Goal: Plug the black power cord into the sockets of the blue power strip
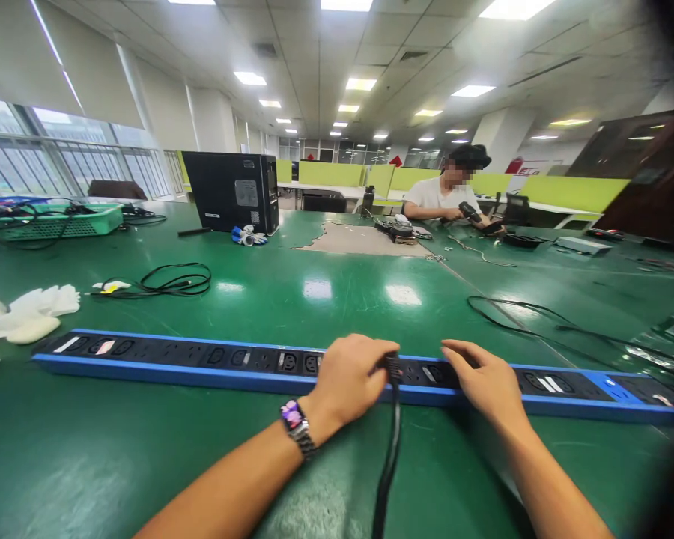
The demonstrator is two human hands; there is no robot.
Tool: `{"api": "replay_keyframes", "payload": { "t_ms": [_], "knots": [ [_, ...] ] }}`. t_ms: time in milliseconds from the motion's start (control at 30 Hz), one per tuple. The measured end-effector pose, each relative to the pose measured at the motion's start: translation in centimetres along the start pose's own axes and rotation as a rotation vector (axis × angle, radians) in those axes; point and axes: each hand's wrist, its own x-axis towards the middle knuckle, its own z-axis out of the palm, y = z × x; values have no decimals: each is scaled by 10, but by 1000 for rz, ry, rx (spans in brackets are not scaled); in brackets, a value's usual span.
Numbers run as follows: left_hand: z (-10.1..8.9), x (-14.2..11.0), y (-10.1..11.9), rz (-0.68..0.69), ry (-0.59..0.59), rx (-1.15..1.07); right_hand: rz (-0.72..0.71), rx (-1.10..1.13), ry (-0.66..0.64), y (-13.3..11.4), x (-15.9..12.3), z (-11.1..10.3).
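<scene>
A long blue power strip with black sockets lies across the green table in front of me. My left hand is closed around a black power plug, held at the strip's middle sockets. From the plug a thick black cable runs down toward me. Whether the plug is seated in a socket cannot be seen. Just to the right, my right hand rests over the strip, thumb and forefinger apart with nothing between them. Its other fingers are mostly hidden.
Coiled black cable and white gloves lie at left, near a green basket of cables. A black computer case stands behind. Another person holds a tool across the table. Loose cables lie at right.
</scene>
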Motion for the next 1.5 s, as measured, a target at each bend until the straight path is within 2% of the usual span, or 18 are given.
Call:
{"api": "replay_keyframes", "payload": {
  "t_ms": [67,167,333,400,500,567,667,700,733,767,867,1000,1133,1300,1500],
  "knots": [
    [20,10,12,-68,-90,63,-39,48,5,2,-1,-2],
    [41,20,24,-125,-157,121,-132,139,-52,0,-5,-8],
    [51,24,34,-75,-205,206,-437,219,-391,-20,-17,-16],
    [46,20,34,-78,-220,217,-512,200,-452,-26,-20,-16],
    [24,4,22,-78,-196,189,-562,155,-404,-31,-25,-12],
    [-2,-13,6,-110,-162,203,-604,141,-307,-37,-28,-11],
    [-40,-38,-22,-245,-85,267,-621,184,-31,-59,-37,-7],
    [-49,-44,-28,-258,-81,257,-624,195,24,-70,-40,-3],
    [-56,-48,-33,-263,-79,245,-635,196,29,-80,-44,3],
    [-60,-51,-36,-257,-78,231,-656,187,-19,-90,-48,10],
    [-59,-53,-35,-229,-62,213,-683,143,-223,-109,-59,38],
    [-53,-51,-31,-213,-44,196,-663,87,-218,-112,-70,59],
    [-52,-48,-30,-215,-29,160,-733,93,-259,-110,-72,59],
    [-48,-44,-28,-179,-48,134,-659,152,-269,-111,-68,61],
    [-41,-38,-25,-94,-78,111,-653,139,-414,-107,-67,53]
  ]
}}
